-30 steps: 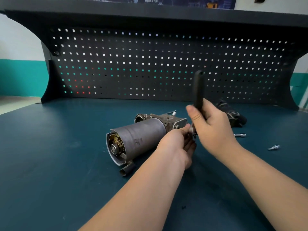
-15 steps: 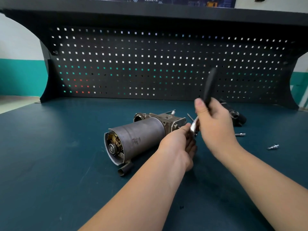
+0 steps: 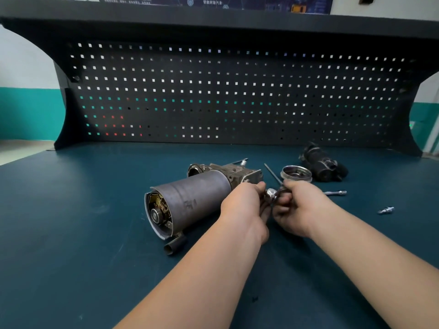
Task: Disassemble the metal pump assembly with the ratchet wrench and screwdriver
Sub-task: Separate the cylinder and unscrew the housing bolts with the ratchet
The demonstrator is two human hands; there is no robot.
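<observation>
Pump assembly (image 3: 190, 203) lies on its side mid-bench (image 3: 71, 233), long axis running from its open end at near left toward far right. Both hands meet at its right end: left hand (image 3: 244, 207) curled against the housing, right hand (image 3: 299, 207) gripping the ratchet wrench (image 3: 271, 194).

A dark teal surface (image 3: 71, 233) is stretching back to a black pegboard (image 3: 237, 96), light showing through its square holes. A black shelf (image 3: 213, 17) is overhanging it. Behind, white-and-teal walls (image 3: 26, 100) are flanking both sides.
</observation>
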